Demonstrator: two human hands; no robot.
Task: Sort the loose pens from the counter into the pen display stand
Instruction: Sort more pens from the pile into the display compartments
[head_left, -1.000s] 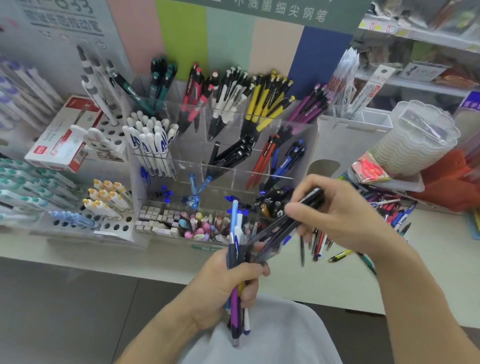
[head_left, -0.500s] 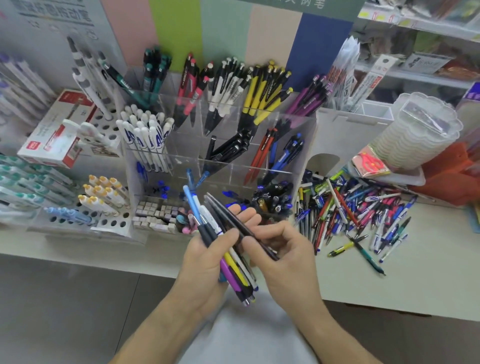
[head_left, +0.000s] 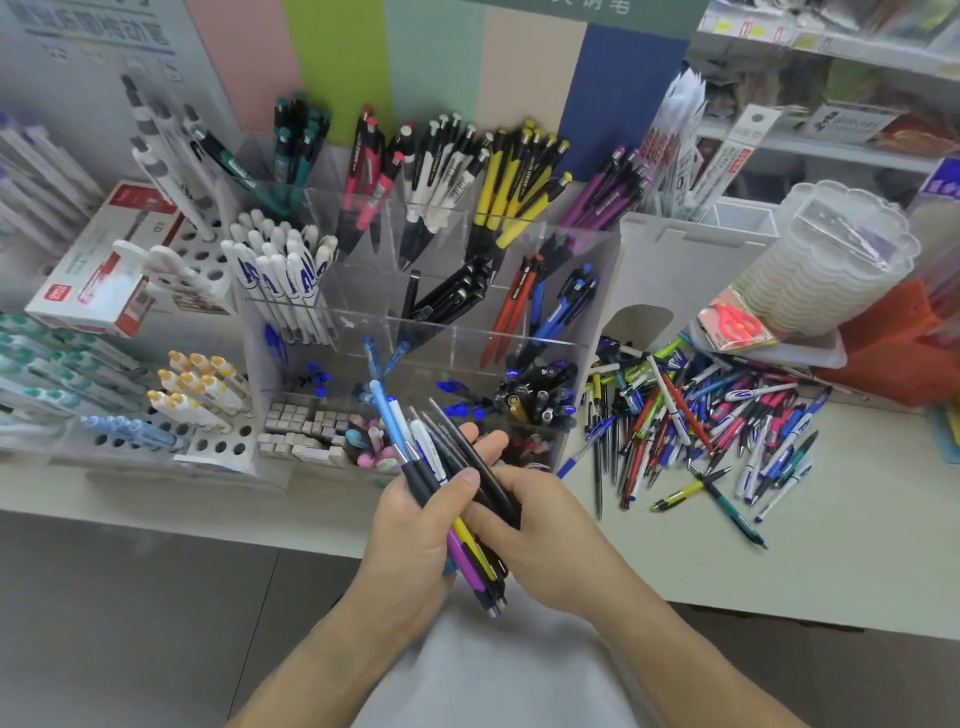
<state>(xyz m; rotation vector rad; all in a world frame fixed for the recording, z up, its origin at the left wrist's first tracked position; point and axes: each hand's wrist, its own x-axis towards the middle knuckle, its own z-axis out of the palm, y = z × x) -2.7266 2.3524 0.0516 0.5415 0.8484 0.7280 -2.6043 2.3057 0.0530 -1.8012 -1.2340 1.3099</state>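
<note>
Left hand (head_left: 415, 535) clutches pen bundle (head_left: 457, 499); right hand (head_left: 540, 540) pinches black pen (head_left: 480, 467).

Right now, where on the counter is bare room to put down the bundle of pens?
The counter is bare in front of and right of the loose pen pile, to its near edge. A narrow bare strip runs before the pen display stand. Crowded: the pile itself, and the white holed pen rack on the left.

Both forearms are bare to the frame's edge, no sleeves showing. A pale grey shirt (head_left: 498, 670) covers the torso below.
</note>
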